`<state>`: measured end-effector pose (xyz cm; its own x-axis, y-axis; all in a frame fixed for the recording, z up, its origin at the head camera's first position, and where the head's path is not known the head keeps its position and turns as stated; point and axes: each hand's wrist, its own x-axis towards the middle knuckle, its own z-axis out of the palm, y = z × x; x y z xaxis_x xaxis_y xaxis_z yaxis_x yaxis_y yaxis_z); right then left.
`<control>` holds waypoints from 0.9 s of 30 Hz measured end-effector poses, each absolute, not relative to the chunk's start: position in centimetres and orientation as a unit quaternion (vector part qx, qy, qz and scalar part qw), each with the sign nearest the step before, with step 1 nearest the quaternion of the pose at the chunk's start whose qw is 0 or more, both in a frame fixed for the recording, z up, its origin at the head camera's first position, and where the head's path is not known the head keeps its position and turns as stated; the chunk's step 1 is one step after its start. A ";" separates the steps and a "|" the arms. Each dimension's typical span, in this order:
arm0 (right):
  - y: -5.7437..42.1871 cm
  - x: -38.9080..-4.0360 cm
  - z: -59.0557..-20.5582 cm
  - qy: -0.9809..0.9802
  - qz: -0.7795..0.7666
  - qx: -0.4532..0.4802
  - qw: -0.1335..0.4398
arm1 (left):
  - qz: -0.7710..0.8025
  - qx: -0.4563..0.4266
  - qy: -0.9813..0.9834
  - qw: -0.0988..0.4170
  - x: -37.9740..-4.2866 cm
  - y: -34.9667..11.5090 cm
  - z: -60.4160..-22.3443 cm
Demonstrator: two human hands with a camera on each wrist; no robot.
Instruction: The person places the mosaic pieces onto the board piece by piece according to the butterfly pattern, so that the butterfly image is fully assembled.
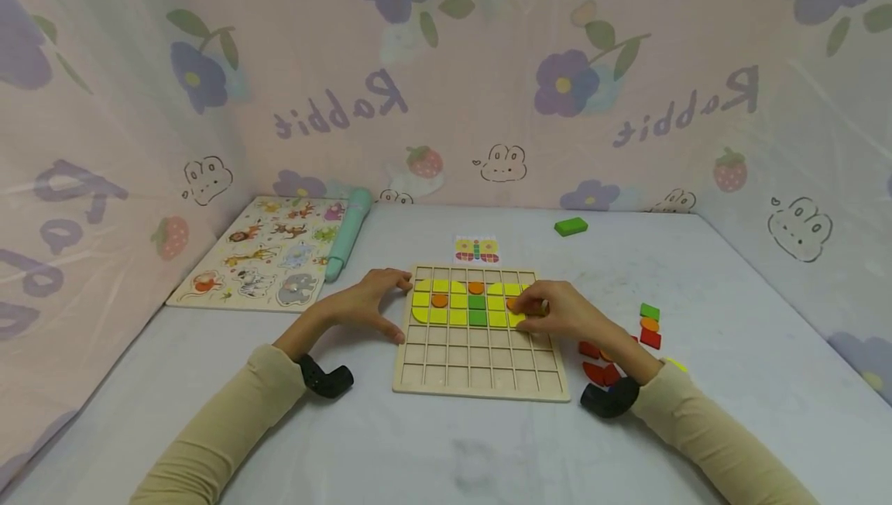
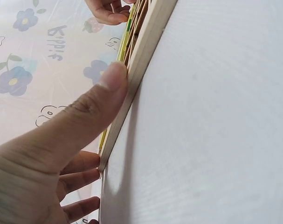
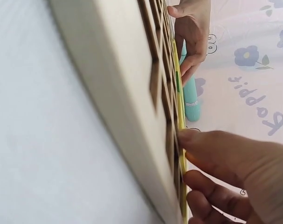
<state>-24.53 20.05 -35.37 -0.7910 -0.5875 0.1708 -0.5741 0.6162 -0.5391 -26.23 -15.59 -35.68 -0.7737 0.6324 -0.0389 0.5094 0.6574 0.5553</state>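
Note:
A wooden grid board (image 1: 481,375) lies flat in the middle of the table, its upper cells filled with yellow pieces (image 1: 439,286), green squares (image 1: 477,310) and orange discs (image 1: 439,300). Against the board's left edge rests my left hand (image 1: 362,305), thumb and fingers spread apart; the left wrist view shows its thumb touching the rim (image 2: 140,56). My right hand (image 1: 563,311) is over the board's right side, pinching an orange disc (image 1: 512,304) at the yellow pieces. Fingers partly hide that disc, which shows between thumb and forefinger in the right wrist view.
Beyond the board lies a small butterfly pattern card (image 1: 477,250). Loose red (image 1: 651,341), green and orange pieces are by my right forearm, partly hidden. An animal puzzle board (image 1: 240,257) and a teal microphone-shaped object (image 1: 350,232) lie at left; a green block (image 1: 571,226) at back right.

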 end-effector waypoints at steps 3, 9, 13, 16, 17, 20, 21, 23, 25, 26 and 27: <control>20.1 -24.6 -35.4 0.899 -0.289 -0.328 0.008 | 0.267 0.315 0.904 0.114 -26.2 -15.6 -35.7; 20.1 -24.7 -35.3 0.901 -0.281 -0.330 0.004 | 0.266 0.322 0.902 0.108 -26.1 -15.6 -35.6; 20.3 -24.4 -34.7 0.904 -0.289 -0.314 0.004 | 0.270 0.319 0.902 0.111 -26.1 -15.5 -35.6; 21.2 -24.1 -33.7 0.910 -0.290 -0.298 -0.013 | 0.274 0.317 0.901 0.113 -26.1 -15.5 -35.7; 21.6 -24.0 -33.3 0.912 -0.286 -0.293 -0.021 | 0.275 0.316 0.901 0.114 -26.2 -15.4 -35.7; 23.5 -23.4 -32.3 0.917 -0.275 -0.286 -0.046 | 0.274 0.314 0.901 0.117 -26.3 -15.5 -35.8; 24.2 -23.1 -32.0 0.919 -0.270 -0.283 -0.053 | 0.272 0.314 0.902 0.117 -26.3 -15.5 -35.9; 25.8 -22.4 -31.6 0.921 -0.263 -0.280 -0.068 | 0.269 0.312 0.904 0.117 -26.4 -15.5 -35.9; 27.5 -21.5 -31.6 0.923 -0.256 -0.278 -0.079 | 0.268 0.312 0.904 0.116 -26.4 -15.6 -35.8; 28.3 -21.0 -31.7 0.924 -0.252 -0.276 -0.083 | 0.267 0.311 0.905 0.116 -26.3 -15.6 -35.8; 29.1 -20.4 -31.8 0.925 -0.250 -0.274 -0.084 | 0.265 0.310 0.906 0.116 -26.3 -15.6 -35.8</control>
